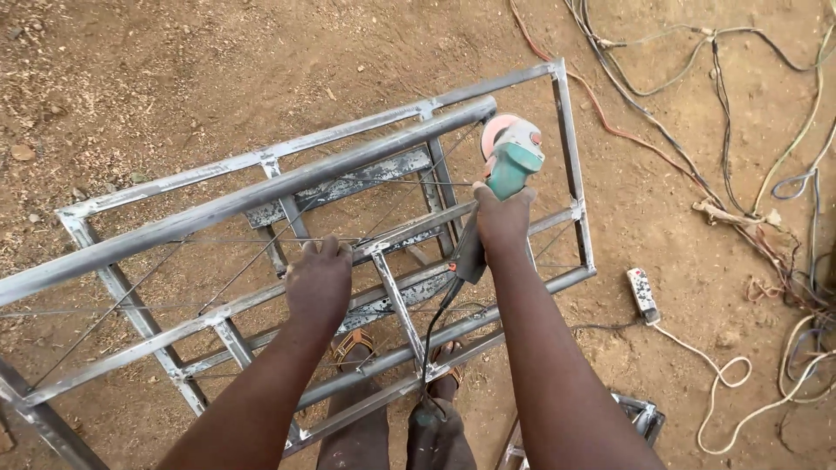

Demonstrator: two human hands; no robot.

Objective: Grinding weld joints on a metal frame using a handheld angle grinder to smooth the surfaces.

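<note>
Right grip is clenched around the body of a teal angle grinder, held out ahead of the person with its round disc at the far end, just beside the end of the long top rail of a welded steel frame. Its black cord hangs down from the tool, passing in front of the frame's nearer bars toward the person's legs. Left grip is closed over one of the frame's near rails, fingers curled over the top of the bar, well to the left of the grinder.

That frame is a box of square grey tubes with pale, ground patches at the joints, and thin rods cross diagonally between its sides. It stands on bare brown dirt ground. Two sandalled feet show through the bars below the hands.

To the right, on the ground, a white power strip lies near the frame's corner, with a pale cable looping away from it. Farther right, a tangle of wires in grey, orange and white trails across the dirt.
</note>
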